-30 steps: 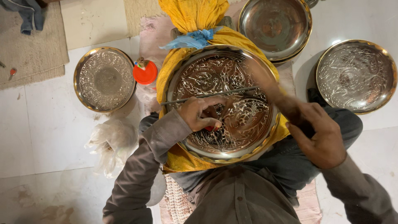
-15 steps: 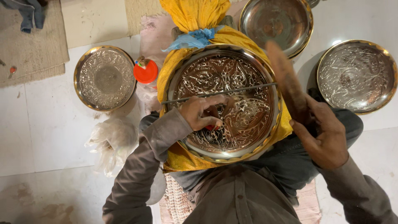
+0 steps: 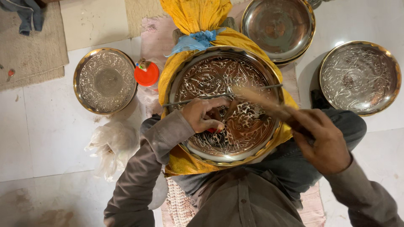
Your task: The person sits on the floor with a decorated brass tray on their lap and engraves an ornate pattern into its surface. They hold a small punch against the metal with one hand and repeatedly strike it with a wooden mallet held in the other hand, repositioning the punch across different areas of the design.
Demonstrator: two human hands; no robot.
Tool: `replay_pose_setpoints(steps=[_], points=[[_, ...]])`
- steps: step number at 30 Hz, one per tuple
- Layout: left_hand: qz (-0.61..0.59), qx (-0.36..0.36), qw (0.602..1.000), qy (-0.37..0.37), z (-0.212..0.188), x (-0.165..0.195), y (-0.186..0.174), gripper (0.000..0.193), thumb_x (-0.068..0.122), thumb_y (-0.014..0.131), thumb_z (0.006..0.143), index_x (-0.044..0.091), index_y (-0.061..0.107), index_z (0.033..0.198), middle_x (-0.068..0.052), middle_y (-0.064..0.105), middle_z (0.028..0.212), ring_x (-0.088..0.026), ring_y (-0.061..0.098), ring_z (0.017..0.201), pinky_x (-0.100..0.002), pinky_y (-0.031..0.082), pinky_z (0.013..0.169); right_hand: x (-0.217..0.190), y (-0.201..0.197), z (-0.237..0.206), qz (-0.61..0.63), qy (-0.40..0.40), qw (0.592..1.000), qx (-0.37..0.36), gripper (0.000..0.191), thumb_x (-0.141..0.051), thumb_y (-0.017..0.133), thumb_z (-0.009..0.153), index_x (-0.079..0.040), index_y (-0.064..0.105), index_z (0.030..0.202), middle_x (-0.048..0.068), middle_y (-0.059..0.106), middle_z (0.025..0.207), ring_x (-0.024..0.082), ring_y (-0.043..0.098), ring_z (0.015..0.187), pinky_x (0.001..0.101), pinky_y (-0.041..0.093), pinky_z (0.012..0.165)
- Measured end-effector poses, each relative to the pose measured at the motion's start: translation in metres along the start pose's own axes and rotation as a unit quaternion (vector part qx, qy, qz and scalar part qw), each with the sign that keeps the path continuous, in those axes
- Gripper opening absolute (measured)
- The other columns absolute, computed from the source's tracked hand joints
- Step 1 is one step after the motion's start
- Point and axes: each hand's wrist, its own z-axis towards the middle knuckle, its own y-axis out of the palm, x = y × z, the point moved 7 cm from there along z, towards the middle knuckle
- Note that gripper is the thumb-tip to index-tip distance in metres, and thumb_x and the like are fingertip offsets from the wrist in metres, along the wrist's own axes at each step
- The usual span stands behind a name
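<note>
Left hand (image 3: 205,114) pins chisel (image 3: 230,110) on engraved tray (image 3: 202,75); right hand (image 3: 324,141) grips hammer (image 3: 263,102).

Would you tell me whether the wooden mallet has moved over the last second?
Yes. The mallet has swung down leftward across the engraved plate, toward the left hand.

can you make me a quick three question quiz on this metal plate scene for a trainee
1. True or false: the left hand rests on the large engraved plate, holding a small tool against it.
2. What does the right hand grip? A) a wooden stick, blurred B) a cloth C) a cup
3. What colour is the cloth bundle under the large plate?

Key
1. True
2. A; the wooden stick slants over the plate.
3. Yellow, tied with a blue strip.
</note>
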Motion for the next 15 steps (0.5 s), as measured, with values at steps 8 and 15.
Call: replay_pose_setpoints(steps=[8,15], points=[[-0.041,0.004,0.999,-0.006,0.0,-0.004,0.003,0.071,0.025,0.085,0.082,0.007,0.054,0.143,-0.011,0.079,0.091,-0.016,0.078,0.081,-0.032,0.061,0.074,0.006,-0.001,-0.004,-0.02,0.016,0.999,0.044,0.061,-0.007,0.076,0.084,-0.013,0.06,0.143,0.016,0.064,0.12,0.028,0.066,0.106,0.0391,0.055,0.09],[-0.016,-0.005,1.0,0.019,0.001,-0.002,0.002,0.07,0.023,0.086,0.084,0.006,0.053,0.143,-0.012,0.08,0.099,-0.017,0.079,0.089,-0.034,0.061,0.082,-0.006,0.003,-0.002,-0.079,-0.01,0.997,0.01,0.06,-0.005,0.075,0.083,-0.012,0.063,0.141,0.018,0.064,0.117,0.031,0.066,0.104,0.0395,0.055,0.088]])
